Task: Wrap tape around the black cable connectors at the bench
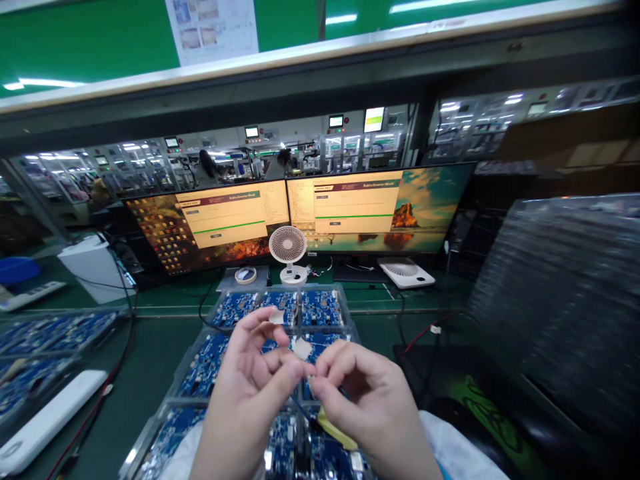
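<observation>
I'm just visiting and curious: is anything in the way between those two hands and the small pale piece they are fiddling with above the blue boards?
Nothing visible is. The left hand and right hand already pinch the small pale piece between their fingertips, above the tray of blue boards.

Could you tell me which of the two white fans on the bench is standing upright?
The small desk fan by the left monitor stands upright, its round grille facing the camera. The other fan, under the right monitor, lies flat, grille upward.
</observation>
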The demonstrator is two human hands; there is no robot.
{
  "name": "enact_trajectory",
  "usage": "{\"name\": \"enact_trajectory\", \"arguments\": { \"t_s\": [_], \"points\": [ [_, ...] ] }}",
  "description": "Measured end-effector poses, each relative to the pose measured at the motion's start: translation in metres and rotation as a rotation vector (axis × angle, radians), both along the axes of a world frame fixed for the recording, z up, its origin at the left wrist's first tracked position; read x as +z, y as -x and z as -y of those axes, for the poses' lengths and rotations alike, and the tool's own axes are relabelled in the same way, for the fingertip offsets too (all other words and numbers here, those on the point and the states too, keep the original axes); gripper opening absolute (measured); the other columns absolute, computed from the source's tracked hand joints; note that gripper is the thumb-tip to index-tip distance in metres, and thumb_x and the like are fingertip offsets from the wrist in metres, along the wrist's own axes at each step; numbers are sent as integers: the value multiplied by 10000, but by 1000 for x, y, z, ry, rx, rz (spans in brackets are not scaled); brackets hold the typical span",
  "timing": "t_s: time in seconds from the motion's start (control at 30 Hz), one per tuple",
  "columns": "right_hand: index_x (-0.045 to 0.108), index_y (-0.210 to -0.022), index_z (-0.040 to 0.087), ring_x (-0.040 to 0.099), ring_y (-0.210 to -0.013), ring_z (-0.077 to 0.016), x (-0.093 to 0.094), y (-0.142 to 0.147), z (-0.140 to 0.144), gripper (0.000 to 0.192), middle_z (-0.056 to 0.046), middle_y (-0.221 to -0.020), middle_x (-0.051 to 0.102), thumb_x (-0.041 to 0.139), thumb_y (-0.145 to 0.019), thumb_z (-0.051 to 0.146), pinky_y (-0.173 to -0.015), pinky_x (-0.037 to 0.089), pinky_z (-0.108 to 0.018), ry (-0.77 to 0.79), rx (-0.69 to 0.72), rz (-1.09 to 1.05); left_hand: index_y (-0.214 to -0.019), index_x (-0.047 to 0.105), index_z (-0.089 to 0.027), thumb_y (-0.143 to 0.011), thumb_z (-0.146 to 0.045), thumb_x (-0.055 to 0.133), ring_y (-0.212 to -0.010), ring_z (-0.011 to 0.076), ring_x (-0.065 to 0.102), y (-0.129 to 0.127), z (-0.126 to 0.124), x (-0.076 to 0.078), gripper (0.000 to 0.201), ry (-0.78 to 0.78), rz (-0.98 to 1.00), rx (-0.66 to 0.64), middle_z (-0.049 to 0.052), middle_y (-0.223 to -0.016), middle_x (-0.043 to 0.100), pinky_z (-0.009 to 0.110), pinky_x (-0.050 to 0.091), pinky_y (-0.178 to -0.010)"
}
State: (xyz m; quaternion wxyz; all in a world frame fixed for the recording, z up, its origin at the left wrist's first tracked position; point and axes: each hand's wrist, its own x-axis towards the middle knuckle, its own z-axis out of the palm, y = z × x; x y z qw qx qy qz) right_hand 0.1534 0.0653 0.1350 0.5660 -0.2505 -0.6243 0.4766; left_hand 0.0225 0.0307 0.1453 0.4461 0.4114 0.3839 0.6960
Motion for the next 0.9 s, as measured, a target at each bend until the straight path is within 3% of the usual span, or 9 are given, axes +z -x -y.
{"name": "enact_trajectory", "arguments": {
  "t_s": [0.13,0.27,0.43,0.57,0.73,0.9],
  "points": [
    [542,-567,208,605,-619,-151,-6,1,-2,217,-13,-648,642,682,-724,156,-591,505,-257,67,31,-77,-1116,574,-284,-686,-156,809,-781,130,676,-1,2,-1,507,-13,-16,33,0,-985,575,234,567,-727],
    [542,-590,206,587,-645,-153,-9,-1,-2,236,-10,-670,614,716,-746,237,-614,504,-260,147,106,-103,-1079,586,-293,-643,-115,832,-642,97,656,0,2,0,531,-16,-63,2,-18,-943,573,218,563,-605],
    [565,-626,191,553,-636,-130,-7,-2,-2,250,5,-686,578,749,-755,301,-613,487,-241,233,213,-145,-1088,585,-304,-653,-101,818,-638,109,661,-1,3,2,534,-52,-64,32,-22,-917,564,234,564,-598],
    [563,-630,184,542,-651,-127,-5,-2,-2,263,5,-688,573,756,-754,312,-608,467,-229,244,228,-142,-1080,599,-288,-617,-104,838,-673,125,673,0,5,4,552,-37,-90,37,0,-982,582,236,553,-619],
    [556,-629,185,533,-653,-132,-3,-2,-2,278,3,-692,570,755,-756,333,-611,454,-239,262,248,-114,-1072,597,-280,-656,-86,816,-645,101,654,4,5,3,509,11,-103,-21,-20,-888,586,212,548,-610],
    [570,-653,189,528,-649,-138,-3,-5,-5,235,6,-689,567,692,-807,319,-598,434,-250,177,235,20,-1134,557,-301,-681,-64,779,-659,80,637,3,4,5,557,1,-43,-47,-45,-851,520,187,539,-622]
  ]
}}
